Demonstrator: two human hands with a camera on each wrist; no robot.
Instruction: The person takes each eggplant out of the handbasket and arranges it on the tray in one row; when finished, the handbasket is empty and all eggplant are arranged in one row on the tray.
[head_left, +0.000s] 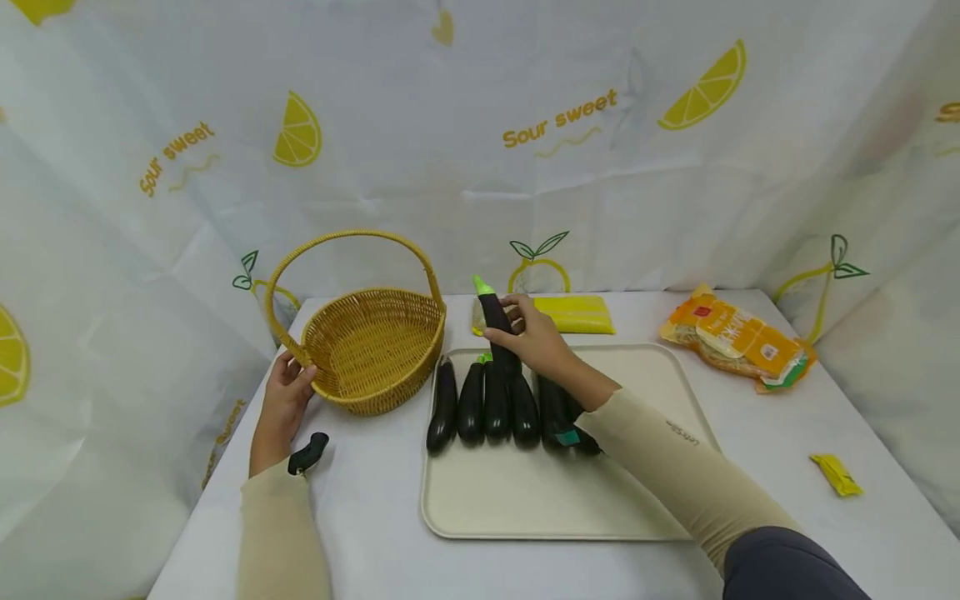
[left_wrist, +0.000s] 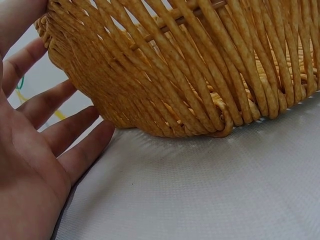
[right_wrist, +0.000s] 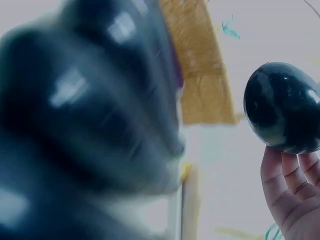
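In the head view my right hand (head_left: pixel 542 337) grips a dark eggplant (head_left: pixel 497 321) with a bright green stem end. It is raised above the tray, stem end up and leaning left. The right wrist view shows its rounded end (right_wrist: pixel 282 107) beyond my fingertips. Below, several eggplants (head_left: pixel 471 408) lie side by side on a beige tray (head_left: pixel 480 517). My left hand (head_left: pixel 287 392) holds the near left rim of a wicker basket (head_left: pixel 382 392), thumb over the rim, fingers spread against the outside wall (left_wrist: pixel 150 95). The basket has a tall arched handle and its inside shows no contents.
A yellow packet (head_left: pixel 577 315) lies behind the tray. To the right are an orange food bag (head_left: pixel 738 337) and a small yellow sachet (head_left: pixel 836 475). A white printed sheet (head_left: pixel 420 150) hangs behind the white table (head_left: pixel 375 508).
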